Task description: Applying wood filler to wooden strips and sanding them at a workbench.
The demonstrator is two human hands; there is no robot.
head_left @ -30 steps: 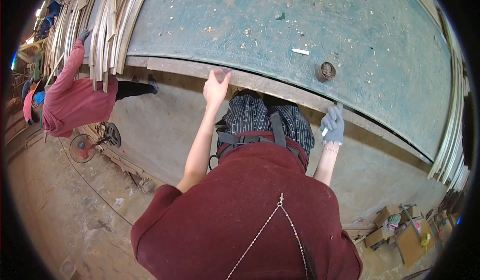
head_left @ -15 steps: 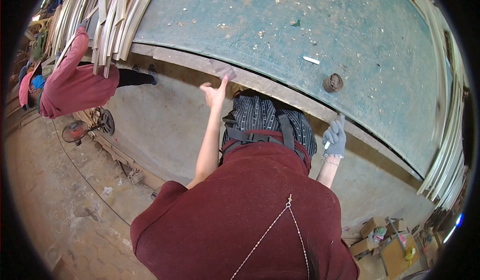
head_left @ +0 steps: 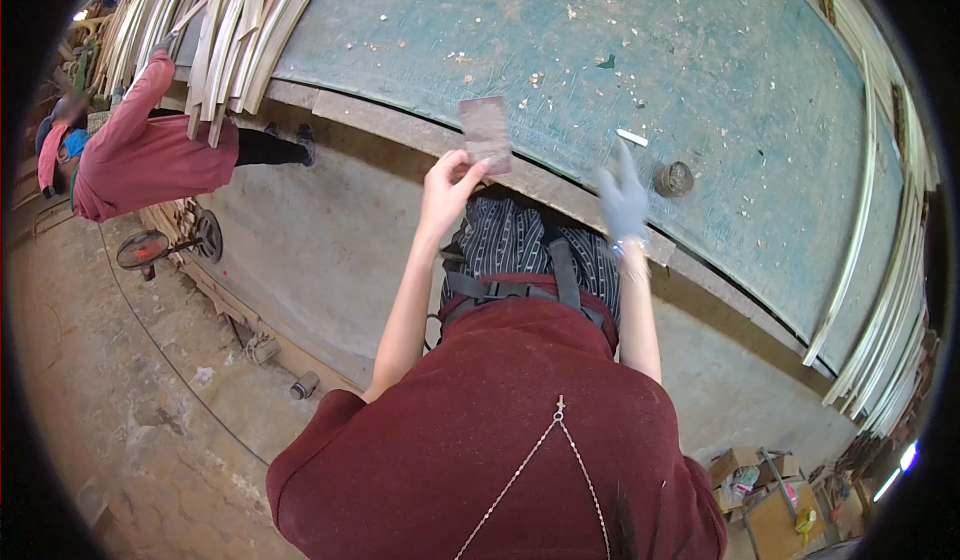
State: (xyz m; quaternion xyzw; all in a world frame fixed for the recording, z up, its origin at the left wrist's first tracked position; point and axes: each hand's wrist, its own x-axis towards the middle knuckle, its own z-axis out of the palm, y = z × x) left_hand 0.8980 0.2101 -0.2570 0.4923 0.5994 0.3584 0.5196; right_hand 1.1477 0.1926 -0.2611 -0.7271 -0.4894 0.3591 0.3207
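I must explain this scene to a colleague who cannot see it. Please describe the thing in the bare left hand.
On the big green workbench, at its near edge, the left hand holds up a small flat reddish-brown rectangle. Unlike the pale strips nearby, it is short and dark.

- The right hand (head_left: 623,200), in a grey glove, is blurred; its finger pose cannot be told.
- The left hand (head_left: 447,187) covers the lower corner of the card (head_left: 486,134).
- The round thing (head_left: 675,178) on the table (head_left: 700,50) is too small to identify.
- A second person (head_left: 130,150) is half hidden under the strips (head_left: 225,20).
- The boxes (head_left: 770,500) blur at the rim.
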